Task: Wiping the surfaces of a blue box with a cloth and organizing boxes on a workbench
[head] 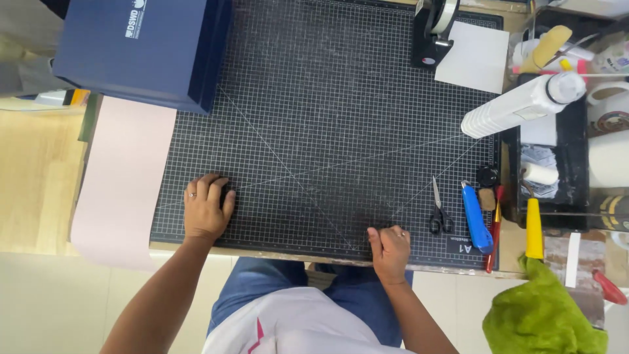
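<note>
Your left hand (pixel 206 208) lies flat and open, palm down, on the near left part of the black gridded cutting mat (pixel 341 118), fingers spread and holding nothing. Your right hand (pixel 390 249) rests curled on the mat's near edge, fingers bent in; you cannot tell from here whether it pinches anything. Just right of that hand, on the mat, lie small scissors (pixel 439 215), then a blue utility knife (pixel 476 217), and a red-handled tool (pixel 495 229) at the mat's right border. Off the mat's left edge a long pale pink sheet (pixel 121 177) hangs toward you. Over the mat's far left corner sits a dark blue rectangular box (pixel 147 49) with a small white label near its top. At the mat's far right stand a black tape dispenser (pixel 434 31) and a white square card (pixel 473 56). Beyond the right edge a white bottle (pixel 521 105) lies across a black tray (pixel 573 137), and a green cloth (pixel 544 314) sits near the mat's near right corner.
</note>
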